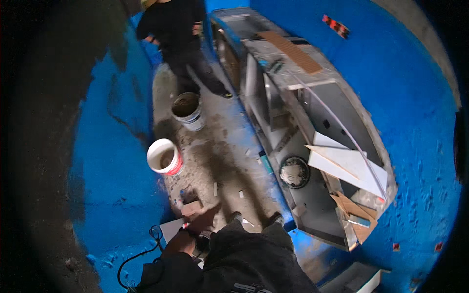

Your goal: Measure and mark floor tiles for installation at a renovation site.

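Note:
My left hand (202, 222) is low in the view, left of my legs, its forearm in a dark sleeve. Its fingers look stretched out and a little blurred, and nothing shows in them. Just beyond the hand lies a pinkish block (191, 208) on the floor. A pale flat board (170, 229) is beside the wrist, with a black cable (156, 233) looping at its left. My right hand is out of view.
Ahead stand a white and red bucket (156, 152) and a mortar bucket (194, 120). A person (173, 34) stands behind them. Along the right runs an unfinished cabinet counter (322, 239) with white panels (347, 168), brown boards (293, 51) and a tub of white paste (294, 172).

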The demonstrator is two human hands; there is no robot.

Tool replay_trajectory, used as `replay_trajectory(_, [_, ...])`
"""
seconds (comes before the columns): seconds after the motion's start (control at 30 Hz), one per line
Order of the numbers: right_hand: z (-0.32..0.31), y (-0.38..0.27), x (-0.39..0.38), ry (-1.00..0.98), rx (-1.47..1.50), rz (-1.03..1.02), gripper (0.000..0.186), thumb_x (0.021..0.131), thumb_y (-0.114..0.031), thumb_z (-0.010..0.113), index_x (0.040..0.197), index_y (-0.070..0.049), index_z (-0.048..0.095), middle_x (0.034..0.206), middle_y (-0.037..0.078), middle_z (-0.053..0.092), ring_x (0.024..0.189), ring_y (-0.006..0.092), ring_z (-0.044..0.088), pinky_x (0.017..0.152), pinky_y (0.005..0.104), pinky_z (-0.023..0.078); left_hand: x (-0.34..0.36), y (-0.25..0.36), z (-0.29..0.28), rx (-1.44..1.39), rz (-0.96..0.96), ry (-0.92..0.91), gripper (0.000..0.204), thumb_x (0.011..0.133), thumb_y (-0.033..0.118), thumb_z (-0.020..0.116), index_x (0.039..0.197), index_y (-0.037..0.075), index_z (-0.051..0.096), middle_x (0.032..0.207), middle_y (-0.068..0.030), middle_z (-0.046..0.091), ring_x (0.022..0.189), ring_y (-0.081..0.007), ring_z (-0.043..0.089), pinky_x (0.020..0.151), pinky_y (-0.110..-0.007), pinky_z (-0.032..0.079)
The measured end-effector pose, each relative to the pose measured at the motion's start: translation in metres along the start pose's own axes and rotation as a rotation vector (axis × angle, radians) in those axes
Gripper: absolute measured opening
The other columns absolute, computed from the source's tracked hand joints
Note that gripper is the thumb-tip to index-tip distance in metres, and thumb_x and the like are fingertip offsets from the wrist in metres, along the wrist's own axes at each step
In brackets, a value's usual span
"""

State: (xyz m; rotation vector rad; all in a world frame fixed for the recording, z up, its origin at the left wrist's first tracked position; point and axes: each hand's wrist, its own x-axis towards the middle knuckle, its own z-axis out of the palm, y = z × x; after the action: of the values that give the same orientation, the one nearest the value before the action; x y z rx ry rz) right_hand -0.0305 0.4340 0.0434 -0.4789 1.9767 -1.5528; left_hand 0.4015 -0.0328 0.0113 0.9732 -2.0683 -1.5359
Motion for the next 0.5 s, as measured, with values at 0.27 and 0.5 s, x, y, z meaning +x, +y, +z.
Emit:
replay_trajectory(0.27, [0.099,-0.062,0.096,-0.397,-0.221,-0.018,0.014,0.091,-0.013,0.058,0.088,-0.005,0.069,0.080,0.012,0.066,0.073,0.0267,0.061,0.066,0.0406,0.049,-0.100,0.035,-0.074,-0.694,-0.457,-0.219,0.052,0.108,0.034,0.045,0.153,0.007,0.041,0.141,-0.0079,0.056,0.122,-0.0214,0.057,0.097,-0.040,0.049])
replay_trajectory(0.5, [0.203,-0.082,0.186,-0.633,-0.309,-0.010,0.015,0.088,-0.013,0.059,0.081,-0.005,0.070,0.073,0.014,0.067,0.067,0.0315,0.063,0.062,0.0440,0.048,-0.114,0.033,-0.110,-1.133,-0.625,-0.039,0.034,0.106,0.023,0.046,0.132,0.001,0.054,0.122,-0.0085,0.064,0.108,-0.0194,0.062,0.093,-0.036,0.051])
